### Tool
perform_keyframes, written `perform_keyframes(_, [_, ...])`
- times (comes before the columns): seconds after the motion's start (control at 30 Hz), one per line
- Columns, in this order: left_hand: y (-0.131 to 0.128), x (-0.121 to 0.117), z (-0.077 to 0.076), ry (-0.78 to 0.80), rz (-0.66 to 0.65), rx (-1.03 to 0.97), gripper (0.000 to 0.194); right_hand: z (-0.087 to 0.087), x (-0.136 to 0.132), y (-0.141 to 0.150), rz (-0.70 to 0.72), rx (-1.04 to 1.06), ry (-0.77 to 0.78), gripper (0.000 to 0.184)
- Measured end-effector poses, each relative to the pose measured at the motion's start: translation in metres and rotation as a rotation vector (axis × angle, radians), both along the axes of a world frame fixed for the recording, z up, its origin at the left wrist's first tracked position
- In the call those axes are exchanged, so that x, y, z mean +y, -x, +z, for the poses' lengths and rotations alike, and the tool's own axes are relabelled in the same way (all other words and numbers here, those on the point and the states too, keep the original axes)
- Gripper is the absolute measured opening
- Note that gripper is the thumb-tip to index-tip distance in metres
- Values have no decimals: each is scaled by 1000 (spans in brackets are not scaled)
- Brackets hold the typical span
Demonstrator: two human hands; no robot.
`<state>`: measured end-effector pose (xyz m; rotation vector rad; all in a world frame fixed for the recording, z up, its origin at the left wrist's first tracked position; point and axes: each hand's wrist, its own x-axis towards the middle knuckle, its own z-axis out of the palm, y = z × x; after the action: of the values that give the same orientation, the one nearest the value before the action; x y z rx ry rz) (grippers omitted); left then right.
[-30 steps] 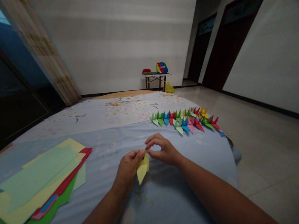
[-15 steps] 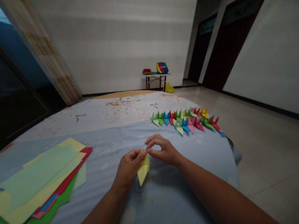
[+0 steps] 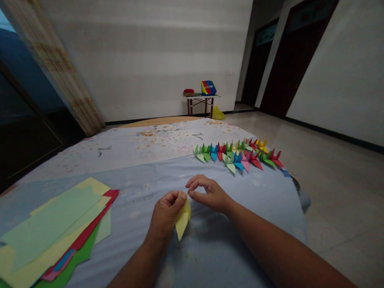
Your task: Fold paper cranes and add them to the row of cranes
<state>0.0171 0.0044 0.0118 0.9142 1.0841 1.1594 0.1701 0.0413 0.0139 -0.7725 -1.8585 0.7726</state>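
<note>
My left hand (image 3: pixel 167 211) is closed, thumb and fingers pinching a yellow origami paper crane (image 3: pixel 182 223) near its top. One pointed flap of the crane hangs down over the table. My right hand (image 3: pixel 208 193) meets it from the right, with thumb and forefinger curled into a ring and their tips pressed at the crane's upper point. The left fingers partly cover the fold there. Beyond my right hand, several finished origami cranes (image 3: pixel 234 159) in green, blue, red, pink and yellow stand in rows.
Sheets of coloured paper (image 3: pixel 52 222) lie overlapped on the left of the cloth-covered table (image 3: pixel 132 240). The table's rounded edge runs along the right, past the cranes. Against the far wall stands a small table (image 3: pixel 202 97) with a colourful box (image 3: pixel 208 87) on it.
Both hands keep nearly the same place and grip. The yellow crane's hanging flap shifts and tilts slightly, and the right fingers move a tiny amount at its point.
</note>
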Motion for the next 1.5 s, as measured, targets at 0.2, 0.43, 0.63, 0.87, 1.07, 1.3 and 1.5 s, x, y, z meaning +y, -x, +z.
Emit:
perform_keyframes(0.2, [0,0,-3,-19,7,8,31,-1,-1,3,3,-19,-25,5])
perform_keyframes(0.43, [-3,-1,-2,35,27,-34,30,0,-2,5,-53,-55,-100,7])
perform_keyframes(0.63, [-3,-1,-2,42,14,-55,30,1,-2,3,-79,-95,-121,8])
perform_keyframes(0.87, [-2,1,-4,17,20,-65,30,2,-2,1,-115,-80,-149,5])
perform_keyframes(1.07, [-3,0,-1,32,23,-81,33,-3,-1,2,-121,-95,-177,3])
perform_keyframes(1.3, [-4,-2,3,40,22,-106,32,-1,-2,2,-159,-171,-302,4])
perform_keyframes(1.5, [-4,0,1,36,21,-107,32,3,-4,-1,-166,-147,-286,4])
